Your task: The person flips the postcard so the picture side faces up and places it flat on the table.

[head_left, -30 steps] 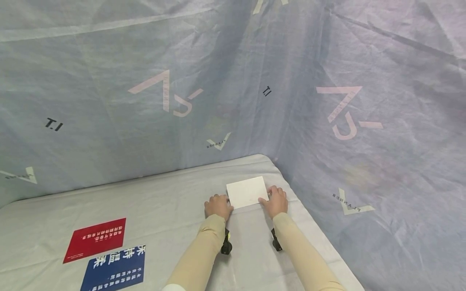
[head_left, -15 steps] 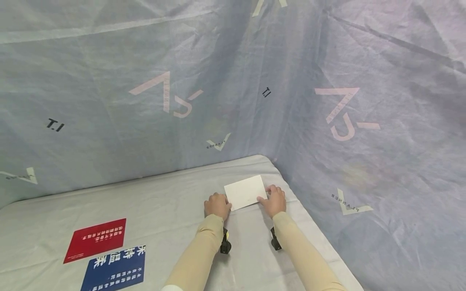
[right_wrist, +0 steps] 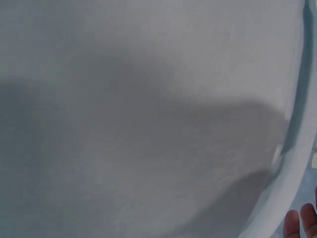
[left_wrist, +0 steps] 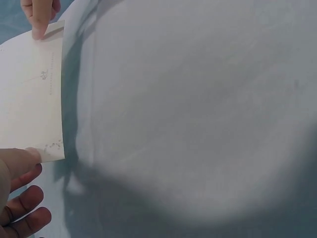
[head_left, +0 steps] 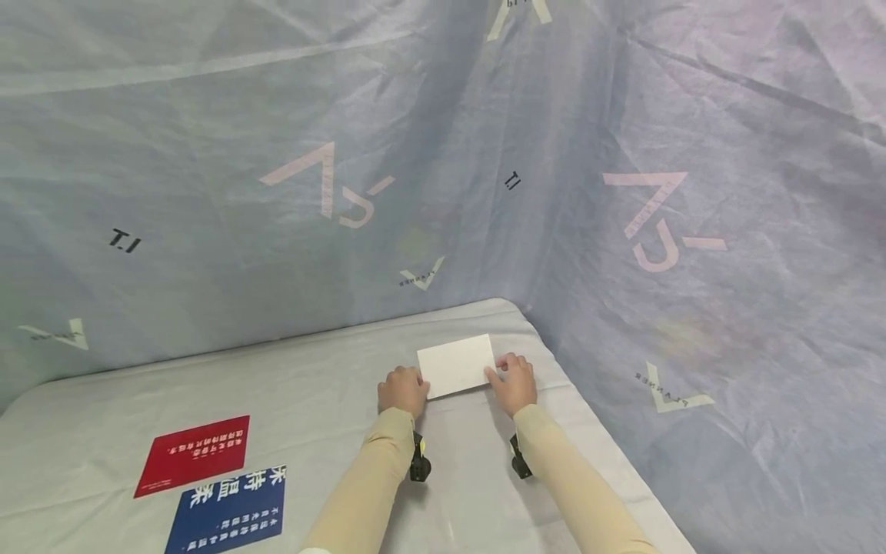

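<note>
A white card [head_left: 455, 368] is held between both hands over the far right part of the covered table. My left hand [head_left: 403, 391] pinches its left edge, and my right hand [head_left: 515, 385] pinches the right edge. Small faint print shows on the card [left_wrist: 34, 94] in the left wrist view. There the left thumb [left_wrist: 22, 159] lies on top near one corner while the fingers sit below. At the opposite edge, fingers of the right hand [left_wrist: 43, 15] grip it. Only a few right fingertips [right_wrist: 309, 218] appear in the right wrist view.
A red card [head_left: 194, 455] and a blue card [head_left: 228, 509], both with white lettering, lie at the left on the pale table cover [head_left: 318, 400]. Printed grey-blue cloth [head_left: 228, 277] hangs behind the table and along its right side.
Both hands have shifted slightly to the left with the white card between them. The head view has turned a little. The red and blue cards stay in place on the table.
</note>
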`<state>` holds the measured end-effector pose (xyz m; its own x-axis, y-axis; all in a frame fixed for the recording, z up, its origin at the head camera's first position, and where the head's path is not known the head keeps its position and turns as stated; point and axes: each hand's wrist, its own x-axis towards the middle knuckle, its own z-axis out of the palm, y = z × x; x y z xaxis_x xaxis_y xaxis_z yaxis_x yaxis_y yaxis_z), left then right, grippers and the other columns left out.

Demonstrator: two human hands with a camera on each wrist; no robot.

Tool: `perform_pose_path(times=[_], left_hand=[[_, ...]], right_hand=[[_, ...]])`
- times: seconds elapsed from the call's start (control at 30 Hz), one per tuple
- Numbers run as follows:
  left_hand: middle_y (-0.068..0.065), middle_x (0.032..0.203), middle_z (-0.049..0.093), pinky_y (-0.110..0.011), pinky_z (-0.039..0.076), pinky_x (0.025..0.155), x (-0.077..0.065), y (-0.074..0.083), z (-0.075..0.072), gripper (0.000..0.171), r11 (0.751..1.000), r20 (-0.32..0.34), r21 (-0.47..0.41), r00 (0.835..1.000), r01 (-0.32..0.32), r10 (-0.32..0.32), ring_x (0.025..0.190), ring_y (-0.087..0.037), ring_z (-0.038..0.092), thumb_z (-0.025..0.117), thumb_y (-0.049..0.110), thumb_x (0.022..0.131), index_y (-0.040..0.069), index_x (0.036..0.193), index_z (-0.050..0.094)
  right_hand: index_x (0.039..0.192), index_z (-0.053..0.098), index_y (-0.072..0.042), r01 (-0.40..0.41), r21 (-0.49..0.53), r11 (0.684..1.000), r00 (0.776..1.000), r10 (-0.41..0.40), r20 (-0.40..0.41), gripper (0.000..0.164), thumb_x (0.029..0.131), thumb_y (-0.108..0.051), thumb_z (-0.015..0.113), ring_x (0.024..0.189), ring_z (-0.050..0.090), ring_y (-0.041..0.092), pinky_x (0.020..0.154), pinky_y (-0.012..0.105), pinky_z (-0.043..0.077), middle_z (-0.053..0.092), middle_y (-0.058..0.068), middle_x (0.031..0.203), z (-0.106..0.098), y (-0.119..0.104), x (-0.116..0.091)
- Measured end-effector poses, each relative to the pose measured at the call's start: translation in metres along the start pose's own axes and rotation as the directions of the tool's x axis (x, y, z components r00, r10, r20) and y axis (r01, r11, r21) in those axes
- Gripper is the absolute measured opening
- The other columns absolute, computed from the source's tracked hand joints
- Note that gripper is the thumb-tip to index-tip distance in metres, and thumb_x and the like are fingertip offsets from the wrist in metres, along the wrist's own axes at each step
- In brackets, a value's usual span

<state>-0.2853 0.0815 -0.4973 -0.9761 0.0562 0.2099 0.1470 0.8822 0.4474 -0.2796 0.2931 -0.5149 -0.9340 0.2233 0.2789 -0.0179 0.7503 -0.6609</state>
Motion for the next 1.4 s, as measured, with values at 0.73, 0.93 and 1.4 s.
perform_pose_path(times=[0.73, 0.93, 1.4], left_hand=[[-0.008, 0.075, 0.059, -0.049, 0.052, 0.074, 0.0, -0.03, -0.036, 0.024, 0.999, -0.051, 0.006, 0.998, 0.043, -0.042, 0.077, -0.029, 0.063, 0.074, 0.017, 0.092, 0.008, 0.073, 0.061], [-0.01, 0.079, 0.063, -0.051, 0.051, 0.076, -0.001, -0.039, -0.047, 0.019, 0.998, -0.074, 0.02, 0.995, 0.063, -0.062, 0.081, -0.031, 0.065, 0.072, 0.017, 0.092, 0.006, 0.078, 0.065], [-0.009, 0.075, 0.058, -0.05, 0.051, 0.075, -0.006, -0.049, -0.065, 0.026, 0.995, -0.09, 0.015, 0.992, 0.094, -0.092, 0.075, -0.028, 0.061, 0.068, 0.013, 0.093, 0.008, 0.07, 0.055]], right_hand=[[0.108, 0.06, -0.002, 0.012, 0.073, 0.997, 0.997, -0.018, 0.079, 0.027, 0.095, -0.022, 0.071, 0.107, 0.053, 0.035, 0.091, 0.049, 0.046, 0.058, 0.016, 0.107, 0.009, -0.046, -0.002], [0.107, 0.061, -0.003, 0.04, 0.086, 0.995, 0.995, -0.048, 0.092, 0.024, 0.096, -0.021, 0.071, 0.108, 0.053, 0.035, 0.092, 0.049, 0.046, 0.059, 0.015, 0.106, 0.013, -0.058, -0.005], [0.108, 0.06, -0.004, 0.035, 0.084, 0.996, 0.992, -0.045, 0.121, 0.023, 0.099, -0.024, 0.066, 0.109, 0.053, 0.034, 0.093, 0.048, 0.046, 0.059, 0.014, 0.107, 0.021, -0.076, -0.008]])
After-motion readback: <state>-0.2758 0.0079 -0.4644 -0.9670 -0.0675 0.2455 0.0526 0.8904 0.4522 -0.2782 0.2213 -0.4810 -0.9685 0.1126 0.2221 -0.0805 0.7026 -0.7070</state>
